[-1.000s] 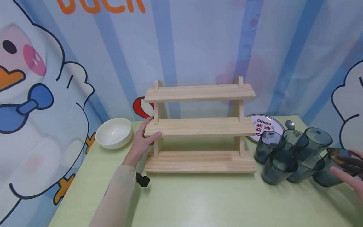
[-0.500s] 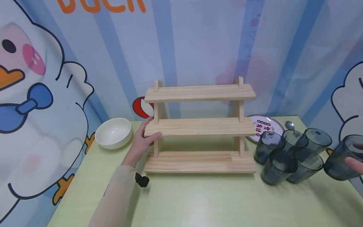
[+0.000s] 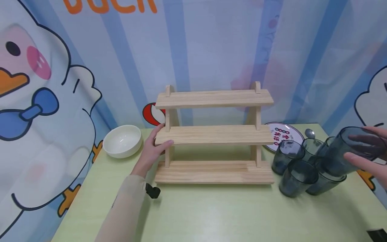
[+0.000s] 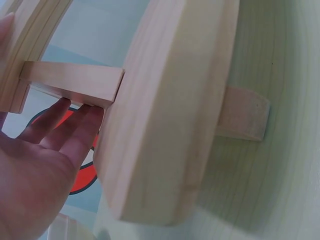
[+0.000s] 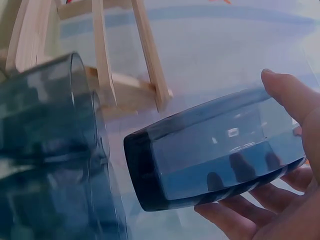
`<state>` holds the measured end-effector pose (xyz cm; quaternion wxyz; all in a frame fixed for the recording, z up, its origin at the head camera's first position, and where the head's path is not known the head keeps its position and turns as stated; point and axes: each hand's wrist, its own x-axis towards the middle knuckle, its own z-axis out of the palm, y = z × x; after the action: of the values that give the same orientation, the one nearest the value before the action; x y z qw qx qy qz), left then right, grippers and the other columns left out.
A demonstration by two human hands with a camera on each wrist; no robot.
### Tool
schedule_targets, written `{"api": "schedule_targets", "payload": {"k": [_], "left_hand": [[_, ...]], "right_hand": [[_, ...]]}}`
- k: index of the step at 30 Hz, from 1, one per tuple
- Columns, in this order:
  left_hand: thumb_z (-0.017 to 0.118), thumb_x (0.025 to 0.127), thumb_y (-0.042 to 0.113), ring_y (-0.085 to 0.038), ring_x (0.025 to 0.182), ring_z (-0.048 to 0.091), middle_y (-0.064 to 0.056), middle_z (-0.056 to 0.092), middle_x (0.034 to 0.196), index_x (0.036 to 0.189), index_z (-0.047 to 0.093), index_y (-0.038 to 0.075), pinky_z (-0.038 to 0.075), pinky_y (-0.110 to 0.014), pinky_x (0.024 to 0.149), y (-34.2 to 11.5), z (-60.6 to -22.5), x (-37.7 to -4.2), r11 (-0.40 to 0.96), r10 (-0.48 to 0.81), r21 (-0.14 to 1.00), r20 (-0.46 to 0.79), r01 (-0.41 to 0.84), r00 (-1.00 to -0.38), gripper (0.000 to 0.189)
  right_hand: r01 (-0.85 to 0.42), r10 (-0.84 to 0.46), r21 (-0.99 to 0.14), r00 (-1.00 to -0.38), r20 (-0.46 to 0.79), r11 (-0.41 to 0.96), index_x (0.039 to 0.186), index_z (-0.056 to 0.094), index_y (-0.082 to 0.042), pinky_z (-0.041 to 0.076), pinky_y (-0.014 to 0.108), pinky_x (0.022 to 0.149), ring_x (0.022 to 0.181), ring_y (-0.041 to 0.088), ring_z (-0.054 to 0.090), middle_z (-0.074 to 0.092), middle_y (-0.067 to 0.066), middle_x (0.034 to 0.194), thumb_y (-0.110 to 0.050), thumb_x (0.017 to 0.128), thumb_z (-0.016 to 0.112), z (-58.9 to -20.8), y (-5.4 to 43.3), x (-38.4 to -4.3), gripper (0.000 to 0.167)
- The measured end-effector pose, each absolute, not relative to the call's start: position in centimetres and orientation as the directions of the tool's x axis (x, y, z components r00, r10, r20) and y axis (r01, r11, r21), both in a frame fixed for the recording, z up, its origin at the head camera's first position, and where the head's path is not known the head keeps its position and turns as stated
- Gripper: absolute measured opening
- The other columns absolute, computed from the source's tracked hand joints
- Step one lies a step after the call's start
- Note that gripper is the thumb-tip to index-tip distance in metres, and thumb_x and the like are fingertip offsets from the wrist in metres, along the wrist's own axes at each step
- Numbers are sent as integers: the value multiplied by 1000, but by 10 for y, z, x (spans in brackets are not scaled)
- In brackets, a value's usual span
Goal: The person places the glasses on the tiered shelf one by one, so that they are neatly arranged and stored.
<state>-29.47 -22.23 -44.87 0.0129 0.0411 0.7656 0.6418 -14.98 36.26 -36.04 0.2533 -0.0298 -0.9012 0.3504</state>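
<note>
A three-tier wooden display shelf [image 3: 214, 135] stands on the table. My left hand [image 3: 149, 151] grips the left end of its middle board, thumb at the front edge and fingers behind. In the left wrist view the fingertips [image 4: 89, 114] touch the wooden upright. My right hand [image 3: 375, 167] holds a blue-grey glass tumbler [image 3: 337, 154], tilted and raised over a group of matching tumblers [image 3: 297, 179] right of the shelf. In the right wrist view the thumb lies on one side of the held tumbler [image 5: 200, 165], and the fingers wrap its other side.
Left of the shelf sits a white bowl [image 3: 122, 141]. Behind the tumblers lie a white plate with red lettering [image 3: 285, 134] and a spoon [image 3: 309, 133]. A cartoon-printed blue cloth [image 3: 211, 43] hangs behind the pale green table [image 3: 211, 215].
My right hand has lifted the tumbler off the table at the far right and carried it up and leftward over the others. My left hand has stayed on the shelf.
</note>
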Motion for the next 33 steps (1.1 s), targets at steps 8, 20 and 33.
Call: {"api": "schedule_targets", "payload": {"k": [8,20,33], "left_hand": [[79,96,30,-37,130,56,-12,43,157,162,35,42,50,-57,107,-223,-449,-295,168,69,985,29,41,-997,79],[79,96,32,-38,130,55,-10,43,156,160,37,43,50,-59,106,-221,-452,-296,168,70,984,47,59,-996,78],[78,97,30,-36,131,54,-10,43,158,161,36,44,50,-58,107,-221,-455,-297,135,76,989,48,58,-996,78]], "right_hand": [[-229,128,-741,-912,390,632,160,41,-25,43,4,83,107,-13,52,52,-29,125,-11,95,79,-344,319,-173,77],[-241,-29,-804,-963,269,544,157,43,-21,51,13,78,108,-2,63,62,-8,134,-25,93,83,-326,260,-200,76],[-274,-151,-849,-961,231,451,155,47,-24,53,22,88,117,14,61,60,3,139,-34,89,86,-307,195,-232,77]]}}
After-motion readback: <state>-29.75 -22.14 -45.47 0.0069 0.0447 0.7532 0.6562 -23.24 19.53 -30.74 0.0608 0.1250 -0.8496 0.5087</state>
